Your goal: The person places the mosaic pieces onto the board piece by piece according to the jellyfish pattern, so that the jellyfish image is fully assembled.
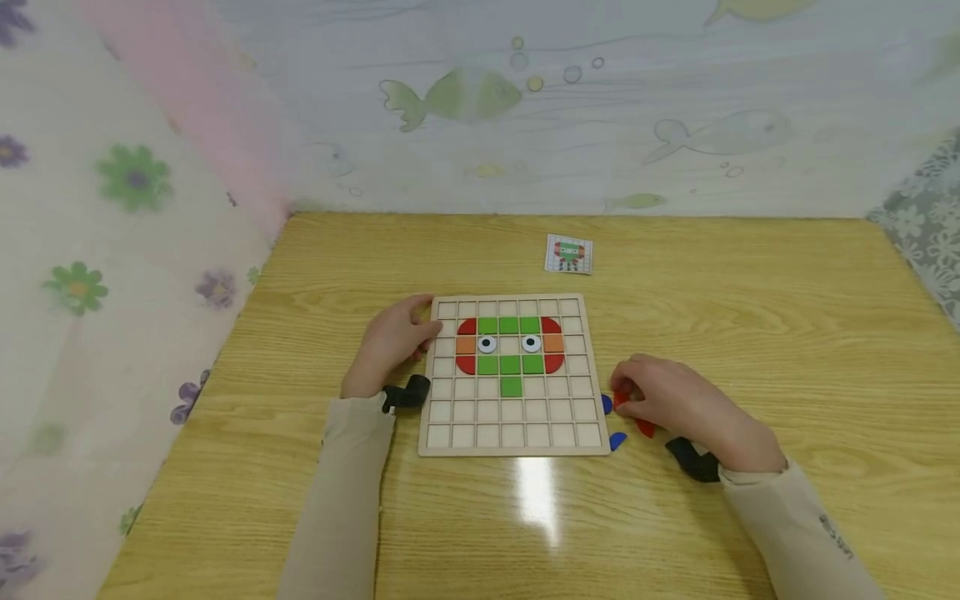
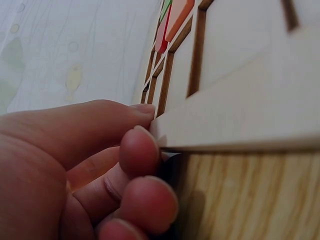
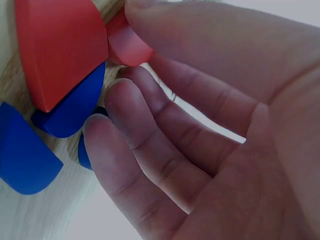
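A square wooden grid board [image 1: 465, 412] lies on the table, with green squares [image 1: 511, 387], red quarter-round pieces [image 1: 553, 364], orange squares [image 1: 465, 344] and two eye pieces [image 1: 487, 344] set in its cells. My left hand [image 1: 390, 340] grips the board's left edge near the far corner, thumb at the rim and fingers curled against the side. Right of the board, my right hand [image 1: 686, 408] pinches a small red piece [image 3: 129, 45] between thumb and fingers. Close by lie another red piece [image 3: 62, 50] and several blue pieces [image 3: 27, 155], one partly hidden behind my fingers.
A small picture card [image 1: 568, 254] with a gridded figure lies behind the board. The wooden table [image 1: 300, 267] meets a wall with painted fish [image 1: 472, 96] at the back. A flowered wall [image 1: 135, 179] stands at the left.
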The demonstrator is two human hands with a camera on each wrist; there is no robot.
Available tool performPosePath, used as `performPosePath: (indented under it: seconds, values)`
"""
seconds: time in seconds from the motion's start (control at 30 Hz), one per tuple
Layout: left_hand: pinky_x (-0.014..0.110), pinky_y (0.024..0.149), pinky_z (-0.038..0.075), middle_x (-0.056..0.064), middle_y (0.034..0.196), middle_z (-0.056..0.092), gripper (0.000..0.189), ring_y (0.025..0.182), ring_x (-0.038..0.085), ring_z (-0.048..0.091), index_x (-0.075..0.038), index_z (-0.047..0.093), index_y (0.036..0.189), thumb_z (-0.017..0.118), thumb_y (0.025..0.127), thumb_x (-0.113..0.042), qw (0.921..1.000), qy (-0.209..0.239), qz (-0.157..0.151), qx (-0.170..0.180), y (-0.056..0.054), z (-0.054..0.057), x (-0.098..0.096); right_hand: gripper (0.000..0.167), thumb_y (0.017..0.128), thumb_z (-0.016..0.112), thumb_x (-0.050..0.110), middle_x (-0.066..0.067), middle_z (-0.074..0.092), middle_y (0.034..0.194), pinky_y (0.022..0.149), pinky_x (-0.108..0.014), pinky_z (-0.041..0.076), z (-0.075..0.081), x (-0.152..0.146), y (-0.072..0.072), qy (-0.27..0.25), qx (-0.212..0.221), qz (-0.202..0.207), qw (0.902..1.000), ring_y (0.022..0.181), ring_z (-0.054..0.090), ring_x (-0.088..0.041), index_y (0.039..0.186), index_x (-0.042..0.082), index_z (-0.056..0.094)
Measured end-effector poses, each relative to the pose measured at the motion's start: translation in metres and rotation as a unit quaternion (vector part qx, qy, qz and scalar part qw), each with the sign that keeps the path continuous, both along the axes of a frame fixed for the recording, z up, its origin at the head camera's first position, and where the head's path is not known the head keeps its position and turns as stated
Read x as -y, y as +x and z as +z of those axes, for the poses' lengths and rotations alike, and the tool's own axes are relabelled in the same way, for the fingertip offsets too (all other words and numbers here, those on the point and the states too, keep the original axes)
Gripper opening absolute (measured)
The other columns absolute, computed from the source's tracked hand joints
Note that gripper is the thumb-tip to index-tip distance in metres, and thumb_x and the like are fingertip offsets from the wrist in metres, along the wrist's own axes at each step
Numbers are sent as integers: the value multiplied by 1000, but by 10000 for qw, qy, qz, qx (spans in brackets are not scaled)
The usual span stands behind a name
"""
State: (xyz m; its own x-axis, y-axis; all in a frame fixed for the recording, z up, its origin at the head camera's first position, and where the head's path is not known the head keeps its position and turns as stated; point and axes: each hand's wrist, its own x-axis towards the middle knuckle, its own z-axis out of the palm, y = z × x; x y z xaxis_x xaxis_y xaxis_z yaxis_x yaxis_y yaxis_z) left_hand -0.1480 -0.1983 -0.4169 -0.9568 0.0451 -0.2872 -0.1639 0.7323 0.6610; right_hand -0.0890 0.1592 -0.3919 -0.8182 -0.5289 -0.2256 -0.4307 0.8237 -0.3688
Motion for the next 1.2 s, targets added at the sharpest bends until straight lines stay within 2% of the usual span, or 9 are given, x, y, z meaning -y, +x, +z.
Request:
performPosePath:
  seconds: [0.17, 0.47, 0.93, 1.2]
  values:
    - [30, 50, 43, 3, 63, 59, 55, 50, 18, 55, -22, 35, 137, 56, 87, -32, 10000, -35, -46, -22, 0, -1, 0, 19, 76, 70, 19, 7, 49, 70, 56, -26, 38, -2, -1, -4, -336, 288, -54, 9990, 61, 44, -10, 87, 15, 55]
    - [31, 52, 43, 3, 62, 59, 56, 50, 18, 55, -21, 35, 137, 55, 87, -33, 9999, -79, -74, -121, -2, -1, 1, 6, 82, 64, 23, 11, 54, 72, 62, -27, 41, -3, -9, -12, -665, 422, -27, 9969, 64, 48, -7, 87, 21, 61]
    - [31, 52, 43, 3, 63, 60, 56, 51, 18, 55, -21, 35, 137, 55, 87, -33, 9999, -47, -71, -89, -2, -2, 2, 13, 84, 61, 29, 11, 58, 79, 65, -28, 43, -3, 8, -19, -1068, 89, -235, 9940, 71, 51, -8, 94, 21, 65]
    - [30, 51, 43, 3, 64, 59, 56, 51, 18, 55, -21, 34, 138, 55, 87, -32, 9999, -2, -91, -76, -1, -2, 2, 13, 85, 59, 31, 11, 58, 78, 63, -28, 43, -3, 26, -24, -1221, 179, -303, 9919, 71, 52, -9, 93, 23, 66]
